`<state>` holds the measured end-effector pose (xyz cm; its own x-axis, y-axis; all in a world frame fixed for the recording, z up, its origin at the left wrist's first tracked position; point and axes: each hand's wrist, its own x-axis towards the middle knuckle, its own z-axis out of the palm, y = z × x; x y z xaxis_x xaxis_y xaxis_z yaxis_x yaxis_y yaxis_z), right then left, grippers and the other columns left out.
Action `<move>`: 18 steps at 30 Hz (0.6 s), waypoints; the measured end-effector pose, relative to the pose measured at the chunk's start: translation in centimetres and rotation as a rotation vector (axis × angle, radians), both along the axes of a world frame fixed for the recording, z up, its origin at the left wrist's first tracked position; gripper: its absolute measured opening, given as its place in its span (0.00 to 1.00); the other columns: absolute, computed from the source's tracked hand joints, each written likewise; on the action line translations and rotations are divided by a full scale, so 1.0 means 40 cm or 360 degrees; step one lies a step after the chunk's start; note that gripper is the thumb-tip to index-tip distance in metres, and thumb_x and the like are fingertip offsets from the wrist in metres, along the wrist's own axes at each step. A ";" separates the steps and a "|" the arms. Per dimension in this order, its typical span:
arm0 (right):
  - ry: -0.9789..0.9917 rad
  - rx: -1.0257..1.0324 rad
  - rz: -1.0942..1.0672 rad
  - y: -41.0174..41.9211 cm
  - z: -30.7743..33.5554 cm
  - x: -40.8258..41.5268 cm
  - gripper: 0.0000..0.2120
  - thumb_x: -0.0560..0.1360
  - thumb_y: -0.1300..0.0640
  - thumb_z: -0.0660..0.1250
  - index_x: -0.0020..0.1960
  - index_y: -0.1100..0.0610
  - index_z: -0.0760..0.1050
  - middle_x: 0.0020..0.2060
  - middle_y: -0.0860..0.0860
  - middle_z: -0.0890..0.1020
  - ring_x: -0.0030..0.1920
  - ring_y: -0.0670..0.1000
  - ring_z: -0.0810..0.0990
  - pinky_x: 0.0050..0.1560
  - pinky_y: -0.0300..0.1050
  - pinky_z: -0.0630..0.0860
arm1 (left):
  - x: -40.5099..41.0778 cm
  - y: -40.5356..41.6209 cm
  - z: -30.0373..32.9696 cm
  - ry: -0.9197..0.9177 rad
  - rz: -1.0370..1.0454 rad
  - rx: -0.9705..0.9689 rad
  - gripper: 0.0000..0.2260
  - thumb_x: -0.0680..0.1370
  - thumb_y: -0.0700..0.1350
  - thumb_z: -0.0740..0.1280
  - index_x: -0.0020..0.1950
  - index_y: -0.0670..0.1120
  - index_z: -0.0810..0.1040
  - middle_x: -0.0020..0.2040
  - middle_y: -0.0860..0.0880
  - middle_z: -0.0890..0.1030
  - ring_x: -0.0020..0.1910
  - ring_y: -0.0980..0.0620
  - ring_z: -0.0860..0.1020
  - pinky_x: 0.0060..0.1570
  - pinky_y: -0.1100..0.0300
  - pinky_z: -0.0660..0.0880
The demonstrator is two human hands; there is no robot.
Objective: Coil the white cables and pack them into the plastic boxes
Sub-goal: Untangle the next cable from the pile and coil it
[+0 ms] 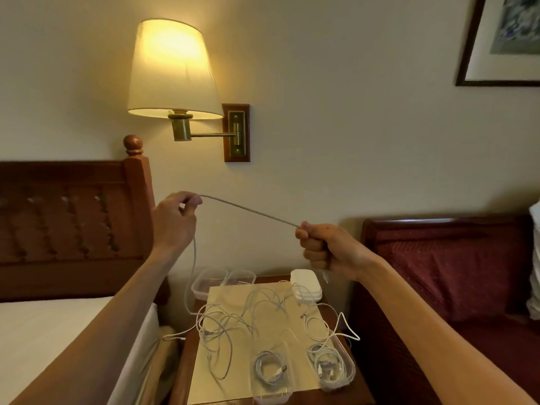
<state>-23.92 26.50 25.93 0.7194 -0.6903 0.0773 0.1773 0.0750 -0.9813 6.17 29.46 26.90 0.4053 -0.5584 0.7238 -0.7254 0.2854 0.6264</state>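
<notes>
Head view: both hands are raised in front of the wall, above a small wooden nightstand. The left hand pinches a white cable at its fingertips, and the right hand is fisted round the same cable, which runs taut between them. From the left hand the cable hangs down to a loose tangle of white cables on a pale sheet covering the nightstand top. Two near plastic boxes each hold a coiled cable. Two more clear boxes stand at the far edge, their contents too dim to make out, beside a stack of white lids, probably. A lit wall lamp hangs above, a wooden headboard stands at left, a red cushioned seat at right.
</notes>
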 end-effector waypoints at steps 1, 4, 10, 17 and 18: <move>-0.0080 0.0044 0.0038 0.006 0.022 0.001 0.17 0.83 0.53 0.51 0.39 0.54 0.69 0.26 0.45 0.58 0.24 0.44 0.56 0.23 0.36 0.57 | 0.005 0.000 -0.004 -0.0032 -0.0010 0.0037 0.07 0.81 0.45 0.64 0.49 0.46 0.81 0.45 0.50 0.82 0.39 0.54 0.77 0.40 0.64 0.70; -0.0400 0.0109 0.0192 0.012 0.078 0.004 0.12 0.81 0.58 0.53 0.42 0.57 0.72 0.28 0.46 0.64 0.27 0.44 0.63 0.28 0.37 0.66 | -0.006 0.000 -0.041 -0.0075 -0.0205 0.0187 0.09 0.83 0.45 0.61 0.47 0.46 0.78 0.39 0.51 0.80 0.37 0.55 0.76 0.36 0.69 0.68; -0.0713 0.0117 0.0025 0.014 0.145 0.018 0.11 0.82 0.61 0.53 0.49 0.60 0.74 0.32 0.48 0.72 0.29 0.44 0.69 0.31 0.36 0.71 | -0.060 0.022 -0.135 -0.0290 -0.0673 0.0580 0.15 0.83 0.41 0.58 0.38 0.52 0.72 0.29 0.58 0.73 0.29 0.59 0.70 0.33 0.60 0.67; -0.0354 -0.0123 -0.0269 0.005 0.148 0.077 0.14 0.84 0.60 0.53 0.55 0.64 0.76 0.42 0.57 0.82 0.41 0.52 0.82 0.46 0.44 0.80 | -0.217 0.143 -0.033 -0.1225 -0.1026 0.1363 0.19 0.84 0.55 0.54 0.39 0.48 0.75 0.35 0.54 0.75 0.35 0.56 0.72 0.44 0.55 0.71; -0.0279 -0.0201 -0.0318 0.007 0.144 0.088 0.15 0.84 0.60 0.54 0.55 0.65 0.77 0.42 0.58 0.83 0.43 0.53 0.83 0.47 0.45 0.81 | -0.236 0.164 0.003 -0.1268 -0.1096 0.1300 0.19 0.84 0.54 0.55 0.40 0.45 0.75 0.35 0.52 0.75 0.34 0.55 0.71 0.43 0.56 0.70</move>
<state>-20.42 26.79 31.71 0.5383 -0.7940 0.2824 0.3438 -0.0990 -0.9338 -3.25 36.03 27.03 -0.5079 -0.8614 -0.0084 -0.8312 0.4875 0.2672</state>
